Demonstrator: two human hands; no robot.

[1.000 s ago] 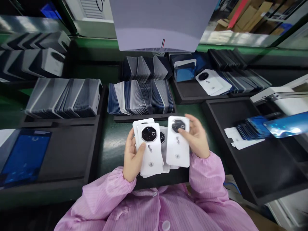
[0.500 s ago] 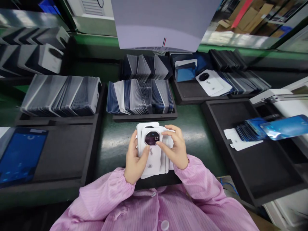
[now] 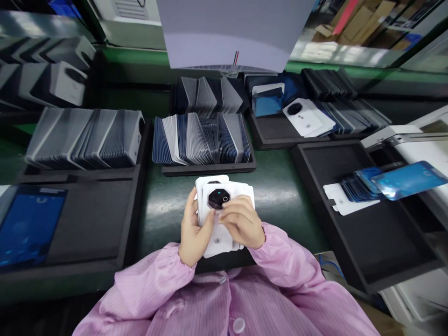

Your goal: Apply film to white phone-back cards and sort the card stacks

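— Where are the white phone back covers [image 3: 221, 234]?

— In front of the chest, above the green work surface [image 3: 283, 191], in an overlapping stack that the left hand [image 3: 196, 233] holds. The front one shows an octagonal camera window [image 3: 217, 199] near its top and a small round mark lower down.

— How firm is the left hand's hold?

— It is clamped on the stack: the thumb lies on the front cover just below the window, and the fingers wrap the left edge.

— And the right hand [image 3: 242, 221]?

— Its fingers are bent over the front cover's right side, the tips by the window's lower edge. Whether they pinch anything, one cannot tell. Another white cover juts out behind that hand.

— What lies beyond?

— Straight ahead, a black tray [image 3: 210, 170] with a packed row of blue, white and grey panels [image 3: 203, 140] on edge. To the right, a larger black tray [image 3: 395, 247] with a pile of blue panels [image 3: 360, 184] partly over a white sheet [image 3: 346, 205]. To the left, a blue-filmed panel [image 3: 31, 224] lies in another tray [image 3: 93, 224].
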